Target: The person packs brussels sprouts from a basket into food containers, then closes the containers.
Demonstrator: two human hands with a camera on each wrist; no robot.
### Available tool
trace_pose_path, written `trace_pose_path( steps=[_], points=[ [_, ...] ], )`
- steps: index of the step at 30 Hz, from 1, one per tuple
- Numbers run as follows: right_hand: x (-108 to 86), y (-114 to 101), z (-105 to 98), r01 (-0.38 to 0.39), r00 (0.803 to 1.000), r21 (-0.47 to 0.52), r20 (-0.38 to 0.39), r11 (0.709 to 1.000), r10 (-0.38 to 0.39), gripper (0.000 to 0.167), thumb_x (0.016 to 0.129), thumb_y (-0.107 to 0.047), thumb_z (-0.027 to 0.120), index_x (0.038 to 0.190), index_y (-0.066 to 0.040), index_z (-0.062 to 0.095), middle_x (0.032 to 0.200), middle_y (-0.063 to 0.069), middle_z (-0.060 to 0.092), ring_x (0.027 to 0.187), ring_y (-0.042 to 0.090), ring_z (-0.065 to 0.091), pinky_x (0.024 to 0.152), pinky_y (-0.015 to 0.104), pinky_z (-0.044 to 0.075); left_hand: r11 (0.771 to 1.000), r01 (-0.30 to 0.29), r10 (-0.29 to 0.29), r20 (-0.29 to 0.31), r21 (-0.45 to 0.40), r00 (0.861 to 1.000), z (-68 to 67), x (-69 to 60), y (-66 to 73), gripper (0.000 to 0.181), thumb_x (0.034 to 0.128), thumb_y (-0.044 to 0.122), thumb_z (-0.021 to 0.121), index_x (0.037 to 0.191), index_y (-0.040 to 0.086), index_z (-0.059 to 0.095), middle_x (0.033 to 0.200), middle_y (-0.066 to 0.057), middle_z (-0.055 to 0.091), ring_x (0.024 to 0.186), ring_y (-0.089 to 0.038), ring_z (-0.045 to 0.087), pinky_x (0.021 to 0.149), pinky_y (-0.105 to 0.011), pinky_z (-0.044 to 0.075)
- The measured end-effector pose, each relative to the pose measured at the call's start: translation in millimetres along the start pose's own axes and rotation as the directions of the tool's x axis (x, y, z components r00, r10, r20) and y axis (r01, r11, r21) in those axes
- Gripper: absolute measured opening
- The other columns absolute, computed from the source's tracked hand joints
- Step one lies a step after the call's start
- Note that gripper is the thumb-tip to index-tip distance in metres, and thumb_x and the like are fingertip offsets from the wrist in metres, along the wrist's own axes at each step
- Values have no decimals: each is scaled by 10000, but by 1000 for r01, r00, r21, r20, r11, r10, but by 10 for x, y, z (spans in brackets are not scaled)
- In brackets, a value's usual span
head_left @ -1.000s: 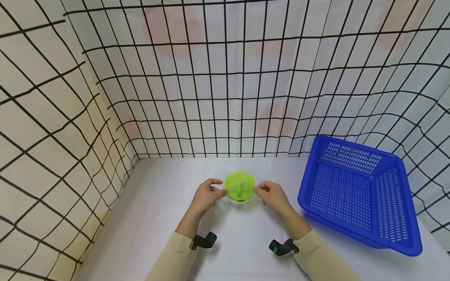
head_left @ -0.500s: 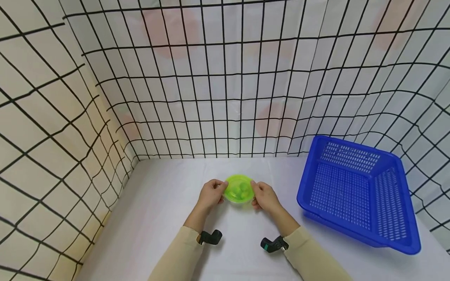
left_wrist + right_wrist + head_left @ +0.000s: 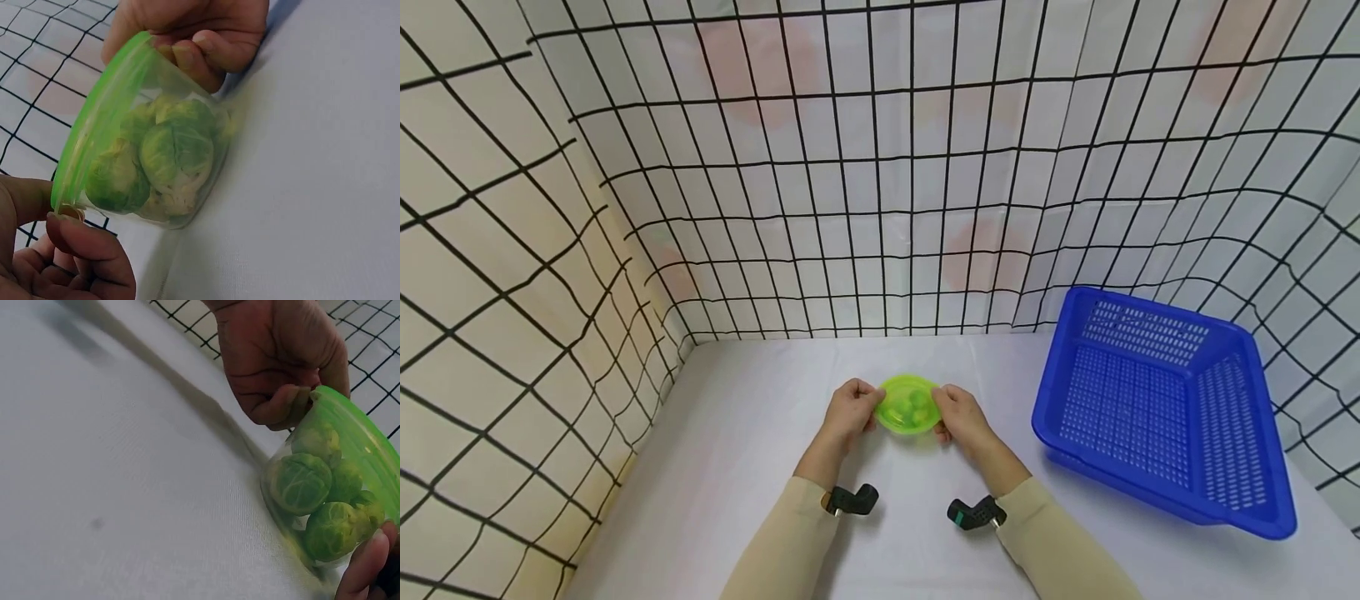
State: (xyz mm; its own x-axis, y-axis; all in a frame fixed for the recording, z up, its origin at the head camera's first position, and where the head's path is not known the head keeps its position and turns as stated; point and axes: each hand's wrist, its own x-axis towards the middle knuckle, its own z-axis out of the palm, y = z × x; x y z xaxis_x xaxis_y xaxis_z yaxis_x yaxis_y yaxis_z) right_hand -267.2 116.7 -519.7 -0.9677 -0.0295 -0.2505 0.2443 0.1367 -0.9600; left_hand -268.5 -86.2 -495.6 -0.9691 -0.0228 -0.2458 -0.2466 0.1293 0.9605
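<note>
A round, clear tub (image 3: 215,162) with a translucent green lid (image 3: 908,405) holds several Brussels sprouts (image 3: 176,156). The lid sits over the tub's mouth; whether it is sealed all round cannot be seen. My left hand (image 3: 847,412) pinches the lid's left edge between thumb and fingers. At the opposite edge, my right hand (image 3: 961,417) grips the rim, thumb on top and fingers curled underneath. Both wrist views show the tub tilted because of the camera angle, with its base close to the white tabletop (image 3: 737,467).
A large blue perforated plastic basket (image 3: 1123,417) stands to the right on the table. Black wire mesh (image 3: 880,208) rises behind the table and along both sides, with white sheeting behind it.
The lid looked squarish and the hands were looser on it a second ago. Now it looks rounder and lies flatter over the tub, and both hands have moved in and grip its edges.
</note>
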Motion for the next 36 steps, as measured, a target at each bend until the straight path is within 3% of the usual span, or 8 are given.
trace_pose_path(
  steps=[6,15,23,26,29,32,34,36],
  points=[
    [35,14,-6,-50,998,34,29,998,49,338,1050,-375,521,888,-79,527,681,35,521,491,130,484,462,240,438,1000,-3,3,-16,-17,1000,15,5,-22,139,976,167,662,944,67,570,736,19,516,529,-87,452,513,-212,434],
    [45,26,24,-22,1000,63,16,998,21,377,1063,-356,531,785,-124,426,687,24,508,513,123,474,468,225,420,999,-37,38,-39,4,999,13,-34,-18,147,975,172,658,939,58,571,731,15,514,534,-95,465,523,-221,445],
    [7,-19,40,10,997,-117,-80,993,-20,453,1033,-487,555,813,-96,496,651,43,538,502,154,507,483,249,433,998,-11,11,-6,65,1000,-23,-32,9,183,992,224,646,972,58,573,722,10,515,560,-100,486,534,-219,469],
    [-24,-62,14,61,987,-320,-121,945,-104,487,1037,-576,478,960,-102,560,759,52,598,595,173,564,565,274,443,993,8,-10,20,115,1000,-67,-28,23,223,1005,280,637,1001,64,579,746,2,525,580,-97,505,536,-209,492],
    [-112,-154,-29,119,964,-530,-142,839,-227,516,1044,-588,435,1172,-109,580,971,105,644,797,237,627,694,359,483,982,2,-11,43,191,999,-129,-44,61,321,1014,379,622,1037,60,588,807,-26,560,598,-115,519,541,-223,501],
    [-267,-346,-85,172,942,-644,-112,746,-315,546,1044,-541,474,1344,-89,541,1157,165,625,962,290,630,793,446,506,936,-58,53,24,347,998,-219,-58,139,425,1015,487,584,1084,68,611,906,-75,624,659,-151,567,577,-270,504],
    [-399,-521,-142,205,937,-675,-74,709,-342,561,1045,-518,493,1412,-95,509,1228,176,606,1019,301,635,817,467,524,875,-104,119,-2,473,993,-304,-67,233,457,1014,517,561,1125,78,629,1000,-109,669,753,-200,620,645,-331,519],
    [-522,-730,-238,226,935,-686,-47,692,-352,568,1045,-514,500,1440,-106,495,1254,163,600,1062,294,634,833,468,532,789,-146,193,-15,597,981,-417,-54,344,483,1016,529,541,1178,83,637,1064,-133,691,866,-248,656,732,-396,540]
  ],
)
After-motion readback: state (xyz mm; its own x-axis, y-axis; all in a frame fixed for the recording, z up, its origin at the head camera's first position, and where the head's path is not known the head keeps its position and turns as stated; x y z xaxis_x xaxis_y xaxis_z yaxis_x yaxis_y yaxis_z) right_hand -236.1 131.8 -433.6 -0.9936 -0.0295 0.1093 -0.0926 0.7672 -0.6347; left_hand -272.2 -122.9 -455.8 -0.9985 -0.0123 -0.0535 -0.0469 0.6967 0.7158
